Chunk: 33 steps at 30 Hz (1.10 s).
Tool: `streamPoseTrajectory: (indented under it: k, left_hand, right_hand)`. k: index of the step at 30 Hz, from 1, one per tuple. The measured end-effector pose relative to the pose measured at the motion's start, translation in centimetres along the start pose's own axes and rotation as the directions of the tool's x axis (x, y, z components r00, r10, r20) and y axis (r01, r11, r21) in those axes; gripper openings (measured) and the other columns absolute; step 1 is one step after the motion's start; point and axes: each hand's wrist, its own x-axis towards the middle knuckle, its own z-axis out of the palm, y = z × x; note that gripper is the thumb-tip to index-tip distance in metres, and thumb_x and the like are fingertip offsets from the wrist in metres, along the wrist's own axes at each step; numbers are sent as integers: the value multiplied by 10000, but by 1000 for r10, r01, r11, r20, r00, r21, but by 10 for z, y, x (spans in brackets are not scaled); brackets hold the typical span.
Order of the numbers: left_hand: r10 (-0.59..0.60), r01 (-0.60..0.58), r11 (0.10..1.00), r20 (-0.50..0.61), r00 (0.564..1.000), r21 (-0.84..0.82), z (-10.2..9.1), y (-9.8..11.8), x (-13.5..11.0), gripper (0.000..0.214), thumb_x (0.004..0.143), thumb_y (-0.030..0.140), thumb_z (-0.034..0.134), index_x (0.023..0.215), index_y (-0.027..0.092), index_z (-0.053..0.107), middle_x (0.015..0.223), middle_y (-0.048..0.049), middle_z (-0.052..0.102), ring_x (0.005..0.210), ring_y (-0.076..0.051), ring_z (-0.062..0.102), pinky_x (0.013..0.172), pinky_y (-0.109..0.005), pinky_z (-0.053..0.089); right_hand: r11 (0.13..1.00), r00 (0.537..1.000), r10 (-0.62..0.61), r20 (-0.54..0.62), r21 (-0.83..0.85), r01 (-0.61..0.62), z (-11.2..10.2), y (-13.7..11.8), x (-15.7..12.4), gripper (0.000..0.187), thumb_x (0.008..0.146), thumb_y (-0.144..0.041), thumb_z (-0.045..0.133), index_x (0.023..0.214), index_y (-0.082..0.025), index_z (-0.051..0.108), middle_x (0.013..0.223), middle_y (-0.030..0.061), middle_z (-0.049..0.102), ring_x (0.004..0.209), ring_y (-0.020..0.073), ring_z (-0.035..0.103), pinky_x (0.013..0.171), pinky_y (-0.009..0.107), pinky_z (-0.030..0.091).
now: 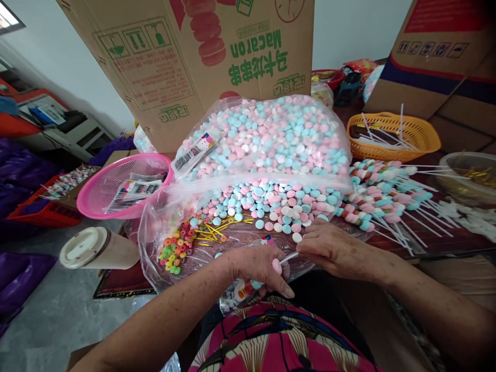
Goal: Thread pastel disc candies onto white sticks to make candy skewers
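My left hand [259, 264] is closed around a candy skewer in front of my lap, and a pink candy [276, 266] shows between its fingers. From that candy a white stick [289, 257] runs to the fingers of my right hand [329, 247], which are pinched at its end. Below my left hand hangs a clear printed wrapper [242, 293], partly covered by the hand. A white candy [297, 237] lies just beyond my right fingertips. Behind both hands spreads a large clear bag [248, 178] of pink, blue and white candies.
Fruit-coloured ring candies [176, 253] and gold twist ties [213, 232] lie left. A pink basket [87, 199] holds printed wrappers; a lidded cup [101, 248] leans nearby. Finished candy skewers [387, 199] pile up right, below a yellow basket [422, 132]. A macaron carton [155, 67] stands behind.
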Motion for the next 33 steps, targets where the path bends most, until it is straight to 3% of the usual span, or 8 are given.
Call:
streamPoseTrajectory:
  k: [3, 6, 9, 12, 16, 20, 26, 33]
  left_hand:
    - [38, 14, 969, -205, 978, 245, -1, 0, 1, 513, 592, 416, 755, 1016, 202, 559, 690, 18, 621, 612, -202, 619, 592, -312, 470]
    - [202, 149, 804, -500, 842, 576, 0, -3, -3, 722, 601, 419, 760, 1221, 187, 471, 1017, -103, 657, 991, -331, 603, 865, -441, 437]
    - [320, 279, 649, -586, 744, 708, 4, -14, -7, 542, 732, 328, 660, 1212, 154, 477, 1148, -166, 616, 1117, -360, 536, 974, -513, 345]
    - [269, 207, 728, -550, 791, 654, 2, -25, -14, 305, 815, 192, 507, 1116, 144, 532, 1101, -140, 638, 1040, -294, 581, 920, -439, 411]
    - [296, -207, 911, -217, 930, 356, -13, -25, -29, 370, 752, 232, 600, 1117, 198, 551, 1088, -32, 631, 1014, -221, 567, 895, -331, 438]
    - [332, -332, 943, 13, 943, -2, -21, -20, -34, 429, 665, 257, 688, 1079, 224, 579, 935, 11, 619, 873, -194, 563, 778, -301, 465]
    - [227, -218, 957, 23, 974, -191, -13, -19, -25, 442, 565, 342, 803, 937, 216, 599, 734, 30, 524, 621, -122, 472, 552, -239, 389]
    - [300, -304, 953, -165, 940, 3, -13, -15, -25, 359, 667, 314, 723, 996, 213, 621, 913, 14, 636, 849, -168, 572, 780, -281, 451]
  right_hand:
    - [995, 998, 60, 27, 73, -62, 3, 0, 4, 306, 926, -207, 394, 653, -161, 523, 633, 12, 533, 655, 137, 479, 657, 270, 300]
    - [980, 991, 135, 20, 143, -136, 3, 8, 3, 323, 932, -245, 381, 644, -166, 505, 633, 8, 528, 634, 134, 474, 631, 259, 315]
    - [964, 982, 189, 2, 190, -186, -2, 17, -2, 342, 945, -289, 361, 662, -174, 513, 635, 7, 530, 621, 136, 472, 601, 254, 319]
    - [980, 988, 150, -36, 134, -144, -8, 21, -8, 321, 946, -272, 370, 696, -179, 548, 655, 15, 548, 651, 147, 481, 624, 266, 322]
    - [1000, 995, 26, -101, 1, -26, -17, 19, -14, 329, 945, -231, 394, 661, -181, 553, 603, 12, 506, 642, 152, 452, 656, 283, 301]
    - [996, 991, -49, -128, -86, 38, -24, 12, -15, 297, 932, -194, 399, 698, -189, 583, 610, 21, 520, 664, 167, 441, 674, 299, 279]
    - [977, 975, -129, -182, -192, 94, -25, 4, -12, 222, 852, -95, 425, 767, -188, 607, 636, 34, 569, 675, 186, 429, 698, 326, 268]
    - [991, 992, -58, -108, -125, 44, -23, -2, -17, 216, 856, -101, 432, 697, -183, 553, 611, 14, 526, 641, 162, 449, 685, 310, 263]
